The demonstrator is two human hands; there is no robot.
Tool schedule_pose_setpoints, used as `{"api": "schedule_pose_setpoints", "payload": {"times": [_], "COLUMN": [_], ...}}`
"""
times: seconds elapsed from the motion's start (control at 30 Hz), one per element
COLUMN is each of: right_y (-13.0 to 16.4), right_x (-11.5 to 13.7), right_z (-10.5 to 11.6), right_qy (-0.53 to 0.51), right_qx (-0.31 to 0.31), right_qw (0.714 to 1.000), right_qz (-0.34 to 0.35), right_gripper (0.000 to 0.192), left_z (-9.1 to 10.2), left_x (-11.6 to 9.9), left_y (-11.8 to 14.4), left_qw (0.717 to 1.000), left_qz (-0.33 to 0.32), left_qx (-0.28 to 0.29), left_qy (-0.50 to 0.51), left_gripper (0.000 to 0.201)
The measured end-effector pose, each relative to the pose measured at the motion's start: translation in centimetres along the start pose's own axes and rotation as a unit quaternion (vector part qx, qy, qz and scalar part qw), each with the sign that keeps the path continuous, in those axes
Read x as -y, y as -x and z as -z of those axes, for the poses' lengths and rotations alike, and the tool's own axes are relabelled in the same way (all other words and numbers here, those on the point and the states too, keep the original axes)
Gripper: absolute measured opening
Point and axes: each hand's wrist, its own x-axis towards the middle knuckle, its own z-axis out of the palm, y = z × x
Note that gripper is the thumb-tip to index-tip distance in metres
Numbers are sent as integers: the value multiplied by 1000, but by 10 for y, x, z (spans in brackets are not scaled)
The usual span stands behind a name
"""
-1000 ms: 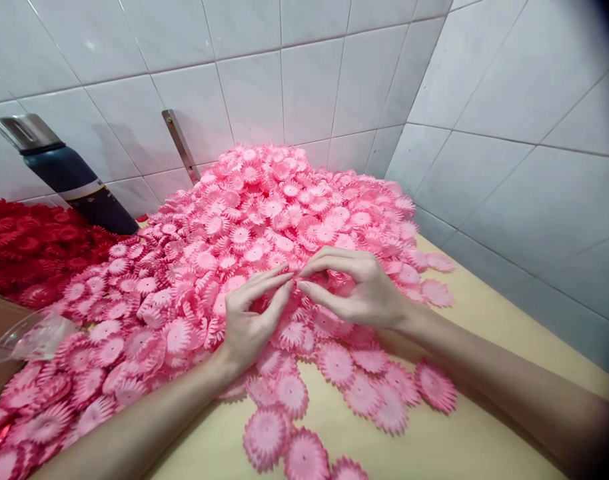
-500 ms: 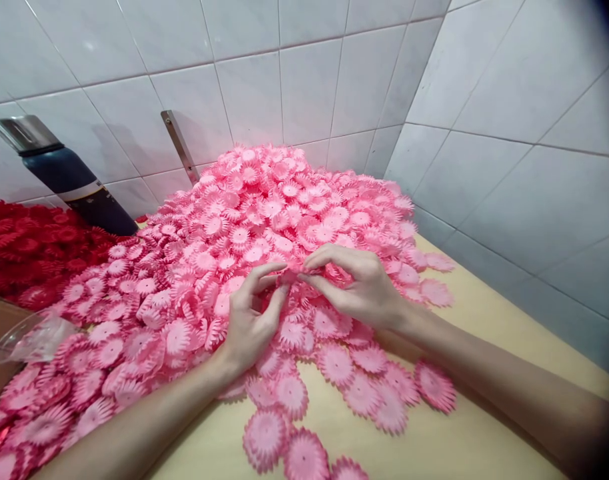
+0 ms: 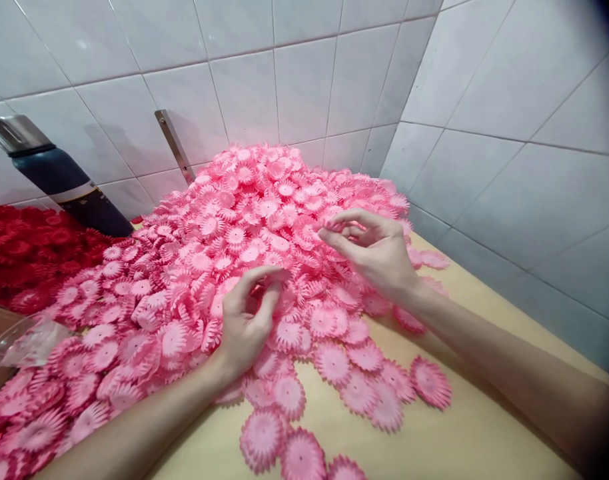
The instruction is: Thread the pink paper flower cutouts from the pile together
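Head view: right hand (image 3: 379, 253) fingers (image 3: 329, 233) pinch a pink flower (image 3: 322, 227).

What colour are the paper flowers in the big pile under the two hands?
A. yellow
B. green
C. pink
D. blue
C, because the big pile of flowers that the left hand and the right hand reach over is pink; a smaller heap of red flowers lies off to the left.
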Motion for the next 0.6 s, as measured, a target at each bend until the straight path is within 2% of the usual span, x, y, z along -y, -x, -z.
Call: {"api": "schedule_pose_setpoints", "payload": {"times": [0.1,0.2,0.3,0.4,0.5,0.6], "right_y": [8,12,13,15,17,18], "right_x": [2,3,4,3,2,2], "right_z": [-7,-9,-10,-12,-13,-13], "right_qy": [-43,-60,-36,-44,-52,5], "right_qx": [68,111,104,91,104,122], "right_qw": [997,991,993,994,991,992], "right_qz": [-20,-34,-32,-46,-61,-35], "right_gripper": [9,9,10,19,34,23], "left_z": [0,0,0,0,1,1], "left_x": [0,2,4,5,5,4], "left_y": [-2,0,3,5,4,3], "left_qw": [1000,998,994,994,996,998], "left_qz": [-6,-55,-96,-91,-80,-54], "left_qx": [-17,-30,-29,-25,-20,-15], "left_qy": [10,-5,-49,-59,-41,-33], "left_gripper": [21,23,24,29,36,27]}}
